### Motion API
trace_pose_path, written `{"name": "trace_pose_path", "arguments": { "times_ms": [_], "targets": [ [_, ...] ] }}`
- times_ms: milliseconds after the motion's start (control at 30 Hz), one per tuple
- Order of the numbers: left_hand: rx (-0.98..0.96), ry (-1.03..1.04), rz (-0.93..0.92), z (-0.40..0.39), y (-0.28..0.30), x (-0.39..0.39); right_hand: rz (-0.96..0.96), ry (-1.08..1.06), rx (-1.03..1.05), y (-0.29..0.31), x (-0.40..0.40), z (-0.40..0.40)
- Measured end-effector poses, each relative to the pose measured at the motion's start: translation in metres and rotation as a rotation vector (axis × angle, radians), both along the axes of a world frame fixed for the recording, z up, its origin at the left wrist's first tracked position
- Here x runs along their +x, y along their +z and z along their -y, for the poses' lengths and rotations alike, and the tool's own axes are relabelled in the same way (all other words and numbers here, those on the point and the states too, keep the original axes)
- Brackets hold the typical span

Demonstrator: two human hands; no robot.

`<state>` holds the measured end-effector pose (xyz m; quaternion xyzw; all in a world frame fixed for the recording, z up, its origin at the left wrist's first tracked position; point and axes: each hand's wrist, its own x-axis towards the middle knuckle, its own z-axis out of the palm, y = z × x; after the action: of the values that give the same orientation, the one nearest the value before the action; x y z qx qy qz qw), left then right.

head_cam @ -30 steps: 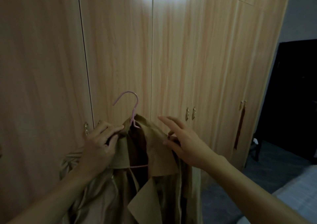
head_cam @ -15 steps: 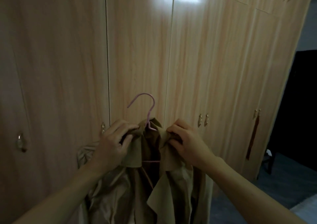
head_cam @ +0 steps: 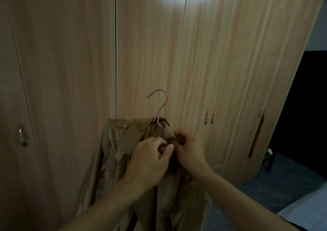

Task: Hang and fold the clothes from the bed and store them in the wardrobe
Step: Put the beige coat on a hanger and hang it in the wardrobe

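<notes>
A tan coat (head_cam: 122,153) hangs on a pink hanger (head_cam: 160,107) whose hook stands free above the collar, in front of the closed wooden wardrobe (head_cam: 145,50). My left hand (head_cam: 150,161) pinches the coat's front edge just below the collar. My right hand (head_cam: 190,149) grips the opposite edge right beside it, fingers curled into the fabric. Both hands meet at the coat's front opening. The lower coat drops out of view at the bottom.
The wardrobe doors are shut, with metal handles at the left (head_cam: 22,138), the middle (head_cam: 210,118) and the right (head_cam: 261,111). A dark doorway (head_cam: 304,107) opens on the right. A corner of the bed (head_cam: 307,213) shows at bottom right.
Both hands slid from the collar's sides down to the centre of the coat front and now pinch the edges together. The view has shifted left and nearer the wardrobe.
</notes>
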<state>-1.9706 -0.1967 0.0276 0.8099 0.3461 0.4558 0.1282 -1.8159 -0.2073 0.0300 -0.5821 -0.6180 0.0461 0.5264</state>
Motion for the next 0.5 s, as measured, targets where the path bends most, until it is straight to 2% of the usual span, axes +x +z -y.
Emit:
{"name": "trace_pose_path", "arguments": {
  "times_ms": [67,200,267,400,500],
  "targets": [
    [-0.19,-0.021,0.163,0.0,0.001,0.012,-0.03,-0.014,0.0,0.001,-0.007,-0.003],
    [-0.386,0.026,0.371,-0.011,0.004,0.025,-0.134,-0.005,0.052,-0.001,-0.012,-0.009],
    [-0.455,0.076,0.457,-0.017,0.0,0.029,-0.211,0.072,0.038,-0.004,-0.016,-0.011],
    [-0.568,0.121,0.597,-0.03,-0.002,0.03,-0.242,0.195,0.0,-0.008,-0.023,-0.011],
    [-0.694,0.07,0.663,-0.04,0.001,0.016,-0.324,0.471,-0.134,-0.007,-0.016,-0.017]
  ]
}}
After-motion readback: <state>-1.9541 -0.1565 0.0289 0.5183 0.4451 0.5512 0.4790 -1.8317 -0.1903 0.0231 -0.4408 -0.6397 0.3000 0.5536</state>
